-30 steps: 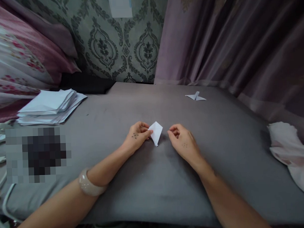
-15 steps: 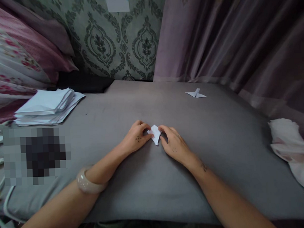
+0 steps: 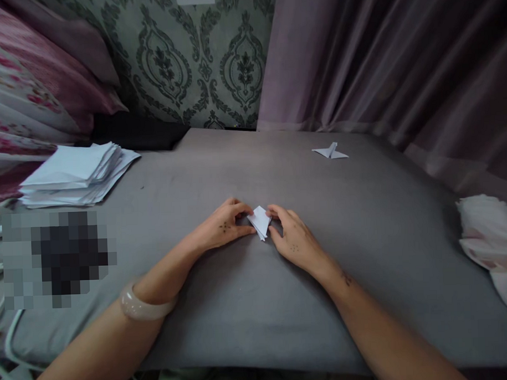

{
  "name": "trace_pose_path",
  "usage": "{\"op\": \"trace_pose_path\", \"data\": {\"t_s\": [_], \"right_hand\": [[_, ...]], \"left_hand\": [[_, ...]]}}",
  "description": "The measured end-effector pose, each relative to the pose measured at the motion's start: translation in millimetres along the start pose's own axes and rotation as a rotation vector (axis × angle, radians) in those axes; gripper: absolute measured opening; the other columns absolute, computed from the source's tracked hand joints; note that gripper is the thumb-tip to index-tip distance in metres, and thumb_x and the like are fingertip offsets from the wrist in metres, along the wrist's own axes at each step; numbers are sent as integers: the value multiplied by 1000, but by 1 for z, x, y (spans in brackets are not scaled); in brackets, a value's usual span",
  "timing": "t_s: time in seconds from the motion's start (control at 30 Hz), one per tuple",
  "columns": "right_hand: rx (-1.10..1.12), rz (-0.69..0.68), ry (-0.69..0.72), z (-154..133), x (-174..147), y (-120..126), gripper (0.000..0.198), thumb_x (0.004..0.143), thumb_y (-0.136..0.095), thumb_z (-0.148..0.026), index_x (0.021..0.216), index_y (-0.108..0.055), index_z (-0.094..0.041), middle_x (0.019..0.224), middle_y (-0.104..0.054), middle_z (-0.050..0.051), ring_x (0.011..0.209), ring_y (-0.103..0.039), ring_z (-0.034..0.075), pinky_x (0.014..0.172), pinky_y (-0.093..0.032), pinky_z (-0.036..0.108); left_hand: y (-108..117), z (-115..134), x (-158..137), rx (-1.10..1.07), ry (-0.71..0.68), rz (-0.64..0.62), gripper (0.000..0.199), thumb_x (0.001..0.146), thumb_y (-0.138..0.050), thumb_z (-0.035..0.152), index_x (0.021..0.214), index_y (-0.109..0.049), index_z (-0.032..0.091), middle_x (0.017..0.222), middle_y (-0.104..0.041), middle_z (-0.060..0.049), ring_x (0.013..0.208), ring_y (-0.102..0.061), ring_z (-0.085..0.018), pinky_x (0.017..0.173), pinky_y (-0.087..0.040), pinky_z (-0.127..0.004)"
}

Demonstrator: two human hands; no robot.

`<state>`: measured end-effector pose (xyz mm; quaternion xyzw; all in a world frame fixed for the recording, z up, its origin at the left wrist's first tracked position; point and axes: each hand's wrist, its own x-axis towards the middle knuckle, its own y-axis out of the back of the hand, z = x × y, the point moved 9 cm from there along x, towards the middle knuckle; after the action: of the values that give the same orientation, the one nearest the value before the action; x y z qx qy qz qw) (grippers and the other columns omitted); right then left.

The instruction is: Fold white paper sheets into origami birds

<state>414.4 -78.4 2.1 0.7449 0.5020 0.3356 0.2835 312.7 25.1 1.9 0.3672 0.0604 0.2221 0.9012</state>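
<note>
Thumbs and fingertips parted, our left hand (image 3: 228, 223) and right hand (image 3: 291, 236) touch the folded paper (image 3: 260, 221) midway between the table's (image 3: 242, 329) near and far edges; whether they grip, we cannot tell.

No lettering, brand or number can be read, though clusters of small dark dots (image 3: 224, 227) show on the backs of the left hand (image 3: 227, 224) and right hand (image 3: 294, 238), and a dark, illegible mark (image 3: 347, 279) sits near the right wrist (image 3: 326, 269).
</note>
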Motion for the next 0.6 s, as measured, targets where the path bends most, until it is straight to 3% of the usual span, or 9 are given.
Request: {"op": "trace_pose_path", "data": {"t_s": [0.37, 0.6], "right_hand": [[-4, 12, -43, 1, 0, 1, 56, 81, -50, -11, 135, -41, -19, 122, -62, 11, 114, -56, 24, 97, -46, 42], [-21, 0, -46, -1, 2, 5, 27, 86, -54, -21, 113, -59, -24, 106, -67, 7, 102, -59, 22, 89, -48, 38]], "left_hand": [[0, 1, 1, 11, 18, -45, 49, 76, -67, 57, 109, -67, 20, 101, -54, -8, 86, -53, -19, 74, -45, -31], [0, -3, 2, -22, 44, -37, 42, 79, -66, 52, 106, -69, 20, 102, -55, -9, 83, -53, -18, 74, -45, -31]]}}
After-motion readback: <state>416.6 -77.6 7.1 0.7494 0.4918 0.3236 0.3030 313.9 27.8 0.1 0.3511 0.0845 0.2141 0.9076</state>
